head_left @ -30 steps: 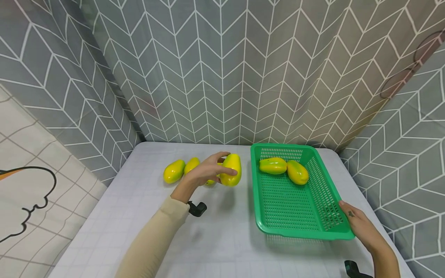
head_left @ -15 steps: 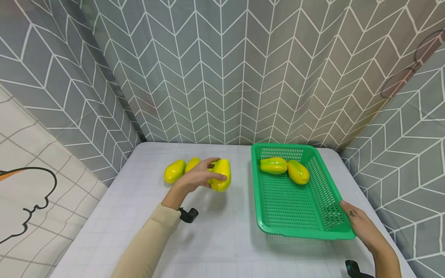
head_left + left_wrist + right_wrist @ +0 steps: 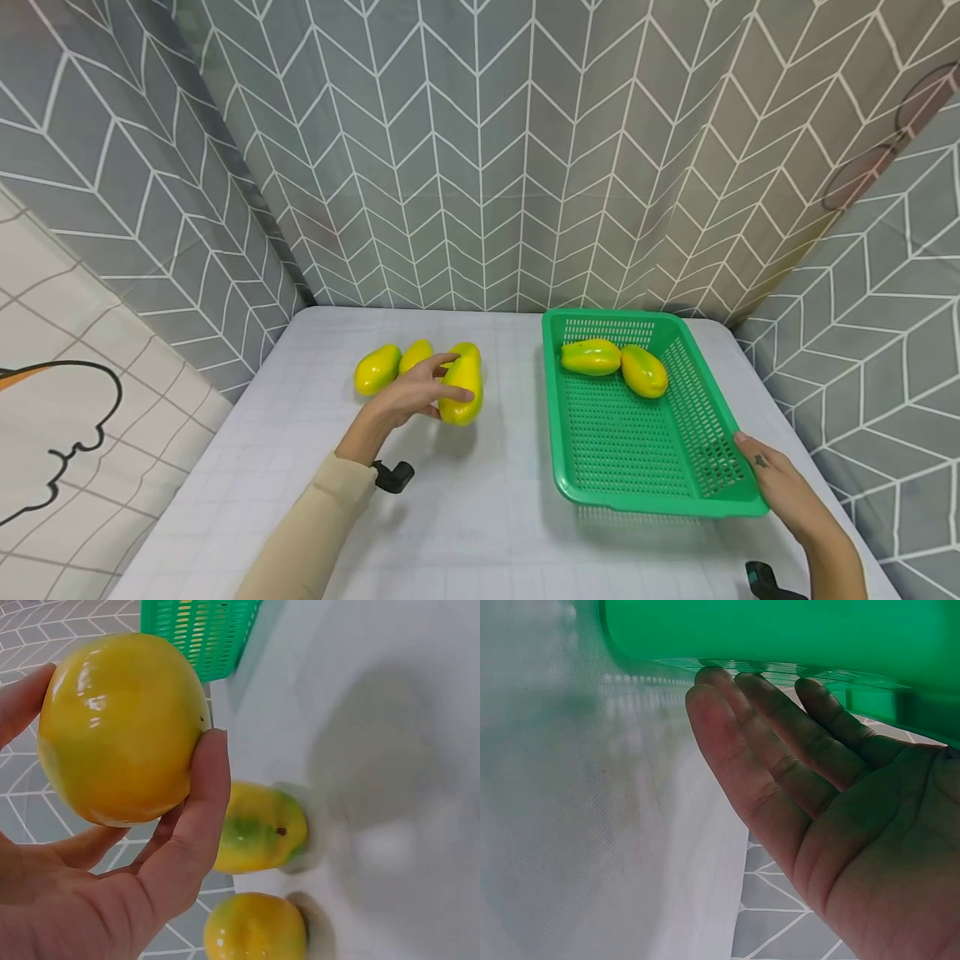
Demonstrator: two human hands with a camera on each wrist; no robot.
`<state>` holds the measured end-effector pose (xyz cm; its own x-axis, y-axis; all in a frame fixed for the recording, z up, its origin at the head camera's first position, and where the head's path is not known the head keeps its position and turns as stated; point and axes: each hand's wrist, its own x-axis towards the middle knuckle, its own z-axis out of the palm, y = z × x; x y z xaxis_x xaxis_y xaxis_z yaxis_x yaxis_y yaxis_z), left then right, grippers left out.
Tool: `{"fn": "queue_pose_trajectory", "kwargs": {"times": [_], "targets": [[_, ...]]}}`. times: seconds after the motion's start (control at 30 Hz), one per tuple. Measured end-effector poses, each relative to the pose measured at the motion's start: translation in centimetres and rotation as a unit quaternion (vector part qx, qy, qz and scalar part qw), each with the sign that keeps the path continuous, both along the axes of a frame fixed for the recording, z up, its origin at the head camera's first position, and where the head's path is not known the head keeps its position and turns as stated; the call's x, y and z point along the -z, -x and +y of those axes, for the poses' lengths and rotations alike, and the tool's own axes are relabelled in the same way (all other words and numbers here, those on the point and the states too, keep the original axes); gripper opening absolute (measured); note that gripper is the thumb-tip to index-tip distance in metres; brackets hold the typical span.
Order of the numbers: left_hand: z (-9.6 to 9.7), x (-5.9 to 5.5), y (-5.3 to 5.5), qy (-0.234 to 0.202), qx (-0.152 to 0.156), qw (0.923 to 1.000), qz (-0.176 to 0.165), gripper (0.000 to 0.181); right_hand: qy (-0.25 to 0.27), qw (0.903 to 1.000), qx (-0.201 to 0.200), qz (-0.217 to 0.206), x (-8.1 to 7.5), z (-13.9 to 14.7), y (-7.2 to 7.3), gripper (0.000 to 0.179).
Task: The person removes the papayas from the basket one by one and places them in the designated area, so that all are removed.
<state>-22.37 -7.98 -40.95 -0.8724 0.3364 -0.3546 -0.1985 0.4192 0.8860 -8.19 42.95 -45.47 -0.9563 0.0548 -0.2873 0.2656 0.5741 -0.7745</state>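
Note:
My left hand (image 3: 408, 392) holds a glossy yellow-green papaya (image 3: 461, 390) over the table, thumb on the near side and fingers round the far side. In the left wrist view the held papaya (image 3: 124, 731) fills the upper left, its blunt end facing the camera. Another papaya (image 3: 468, 348) lies just behind it, partly covered. Two more, one papaya (image 3: 377, 370) at the left and one papaya (image 3: 415, 354) beside it, lie beyond the wrist. My right hand (image 3: 776, 483) holds the green basket (image 3: 551, 433) at its right front corner, thumb at the rim, fingers (image 3: 780, 742) under the wall.
Inside the basket, a papaya (image 3: 590, 357) and a second papaya (image 3: 643, 372) lie near the back wall. A white cloth covers the table (image 3: 465, 533). Patterned grey curtains (image 3: 480, 167) stand behind and at both sides.
My left hand has moved left and slightly toward me with the papaya, away from the basket, and lower in the view. The right hand and basket stay nearly in place.

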Motion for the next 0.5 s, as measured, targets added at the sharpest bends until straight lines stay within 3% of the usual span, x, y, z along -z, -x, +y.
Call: {"fn": "queue_pose_trajectory", "kwargs": {"times": [0.5], "targets": [[-1.2, 3.0, -0.9, 0.009, -0.002, 0.9999, -0.006, 0.096, 0.009, 0.9999, 0.002, -0.003, 0.0, 0.0, 0.0, 0.087]]}}
